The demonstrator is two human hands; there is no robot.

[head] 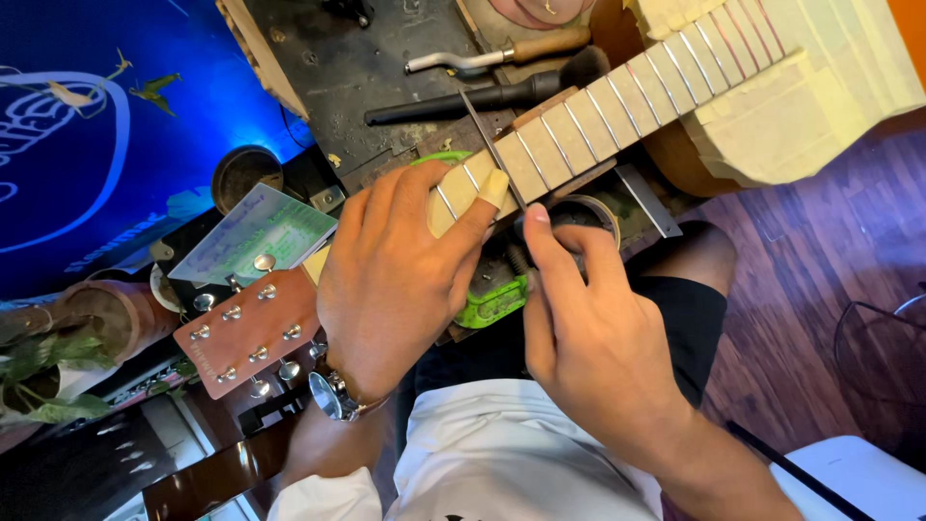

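Observation:
A guitar lies across my lap, its neck covered in pale masking tape between the metal frets. My left hand grips the neck near the brown headstock, thumb pressed on the taped fretboard. My right hand pinches a thin metal file that rests on a fret beside my left thumb. The guitar body at upper right is also masked with tape. A wristwatch sits on my left wrist.
A dark workbench behind holds a wooden-handled tool, a black brush and a metal strip. A green object sits under the neck. A paper card, potted plant and wood floor surround me.

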